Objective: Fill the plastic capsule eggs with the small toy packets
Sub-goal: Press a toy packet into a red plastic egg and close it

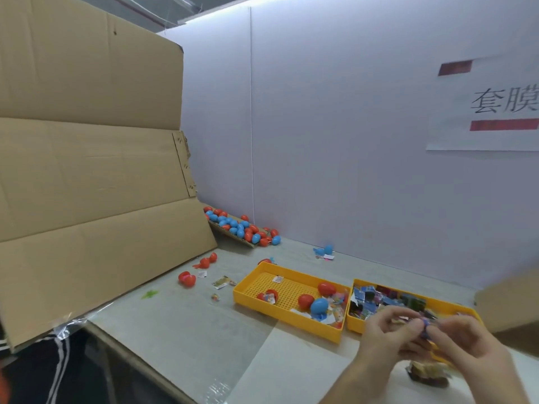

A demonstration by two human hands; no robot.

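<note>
The left hand (390, 326) and right hand (466, 335) pinch what looks like a blue capsule egg (425, 327) between curled fingers above the packet tray (353, 323) (too blurred to judge whether it is filled), while the closed-egg pile (242, 228) looks done and several eggs wait in the mesh tray (285, 287).

Bright, even light from overhead: a white strip light (215, 13) glows along the top of the wall (335, 141), and shadows are soft and faint. Glare flashes off the clear film (68, 323) at the cardboard sheet's (87, 170) lower edge. Left hand (388, 330) and right hand (469, 342) smear with motion blur, and the blue object (425, 326) pinched between them is just a smudge. Straight lines bow near the frame edges.
</note>
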